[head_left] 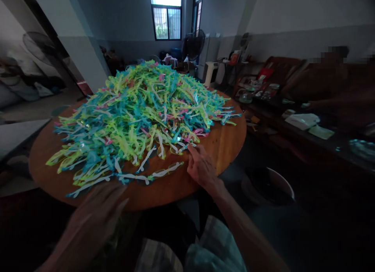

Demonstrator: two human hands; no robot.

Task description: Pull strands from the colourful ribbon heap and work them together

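A large heap of thin, translucent plastic pieces point(131, 116), yellow-green, blue and pink with white strips, covers much of a round wooden table point(225, 147). My right hand point(202, 166) is at the heap's front right edge, fingers curled and tips together by a pale piece point(183, 147); whatever they pinch is too small to make out. Blurred by motion, my left hand point(101, 205) is at the table's near left edge, just below some loose pieces point(90, 184). Its fingers are smeared. Between the hands lies a row of white-stripped pieces point(146, 176).
A bucket point(281, 182) stands on the floor to the right of the table. Farther right, a person sits behind a dark long table point(316, 147) bearing white packets point(303, 120). Fans point(195, 45) and a wooden chair point(281, 73) stand farther back.
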